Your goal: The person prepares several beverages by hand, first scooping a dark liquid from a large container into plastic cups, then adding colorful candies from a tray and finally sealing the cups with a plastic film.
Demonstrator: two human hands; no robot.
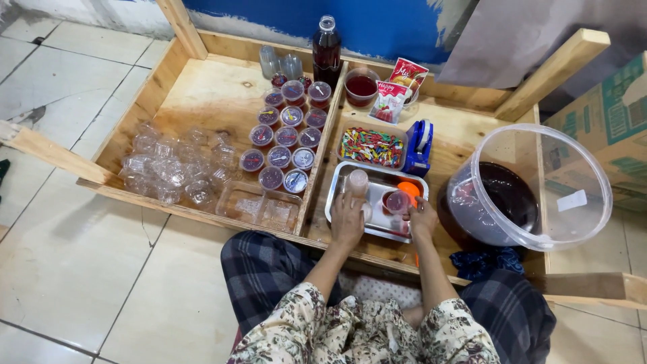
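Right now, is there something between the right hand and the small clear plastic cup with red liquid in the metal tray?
Nothing visible: the right hand is already at the small clear plastic cup of red liquid in the rectangular metal tray. The left hand is beside it, at another clear cup.

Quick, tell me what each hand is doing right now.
Left hand: closed around a small clear cup over the metal tray.
Right hand: holding a small cup of dark red liquid.

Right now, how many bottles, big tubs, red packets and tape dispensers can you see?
Dark bottle: 1
Big clear tub: 1
Red packets: 2
Blue tape dispenser: 1
Total: 5
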